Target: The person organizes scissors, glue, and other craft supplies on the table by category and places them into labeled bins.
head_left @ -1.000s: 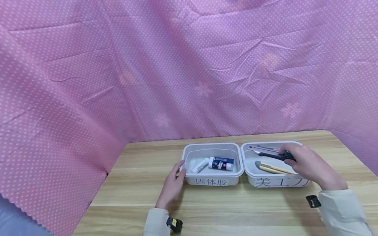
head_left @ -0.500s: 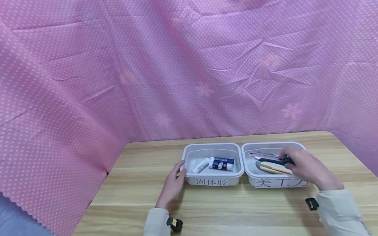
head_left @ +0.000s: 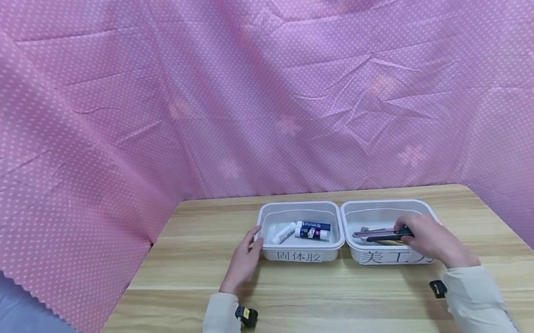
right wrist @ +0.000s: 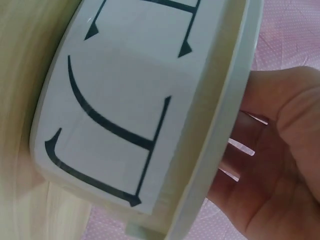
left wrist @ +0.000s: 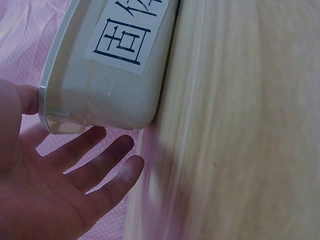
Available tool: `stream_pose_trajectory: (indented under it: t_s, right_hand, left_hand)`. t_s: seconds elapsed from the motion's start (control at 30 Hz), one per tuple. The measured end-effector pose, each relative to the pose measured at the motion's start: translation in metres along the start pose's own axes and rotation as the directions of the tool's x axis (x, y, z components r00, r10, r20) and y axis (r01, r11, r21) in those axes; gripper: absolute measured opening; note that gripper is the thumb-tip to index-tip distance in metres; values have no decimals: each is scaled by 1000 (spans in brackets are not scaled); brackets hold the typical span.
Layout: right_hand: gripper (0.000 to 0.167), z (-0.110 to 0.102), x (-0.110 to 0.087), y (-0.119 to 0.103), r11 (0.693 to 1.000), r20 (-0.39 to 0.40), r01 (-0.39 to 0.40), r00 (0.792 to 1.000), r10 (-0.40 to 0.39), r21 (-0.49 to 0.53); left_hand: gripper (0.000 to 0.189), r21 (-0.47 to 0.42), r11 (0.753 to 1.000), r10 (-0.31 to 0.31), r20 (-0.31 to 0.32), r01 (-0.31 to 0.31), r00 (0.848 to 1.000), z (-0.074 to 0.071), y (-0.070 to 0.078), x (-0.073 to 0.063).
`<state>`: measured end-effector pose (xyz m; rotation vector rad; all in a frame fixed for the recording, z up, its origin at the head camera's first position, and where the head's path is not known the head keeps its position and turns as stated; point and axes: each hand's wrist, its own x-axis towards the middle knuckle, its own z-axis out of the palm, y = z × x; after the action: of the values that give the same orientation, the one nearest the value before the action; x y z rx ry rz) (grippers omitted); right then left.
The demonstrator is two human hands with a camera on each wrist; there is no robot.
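Observation:
In the head view, my right hand [head_left: 428, 239] reaches over the front rim of the right white bin [head_left: 383, 203]. Its fingers grip a black utility knife [head_left: 381, 238] together with a purple utility knife [head_left: 369, 233], low inside this bin. Partly covered beneath them lies a yellow utility knife [head_left: 392, 243]. The right wrist view shows that hand behind the bin's rim, with the knives hidden. My left hand [head_left: 243, 258] is at the left corner of the other white bin [head_left: 297, 205], thumb and index finger touching its rim, the remaining fingers loosely spread beside the wall [left wrist: 120, 95].
Several glue sticks [head_left: 314, 233] lie in the left bin. Both bins stand side by side on a wooden table [head_left: 341, 310] and carry paper labels with Chinese characters. A pink dotted curtain [head_left: 288, 88] hangs behind and along the sides.
My right hand has shifted slightly left and lower, bringing the black and purple knives down from a tilted position to nearly flat over the yellow one. The left hand stays in place.

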<state>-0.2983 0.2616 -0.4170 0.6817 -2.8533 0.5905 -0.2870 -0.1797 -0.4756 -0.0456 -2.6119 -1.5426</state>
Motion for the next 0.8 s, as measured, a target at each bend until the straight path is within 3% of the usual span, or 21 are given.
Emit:
stream_pose_trajectory:
  t_s: [0.27,0.53,0.8]
  right_hand:
    - [19,3,0,1,1000,-9,1,1000,-1,-8]
    - [23,0,0,0,998,0,-59,998,59,23]
    - [25,-5,0,-10,999,-4,-35,999,35,37]
  left_hand:
    - [47,3,1000,11,-5,-11,1000,1,-2,1]
    - [49,-5,1000,6,1,-6,1000,0,-2,2]
    - [50,-20,1000,4,2,-4,1000,1,-5,1]
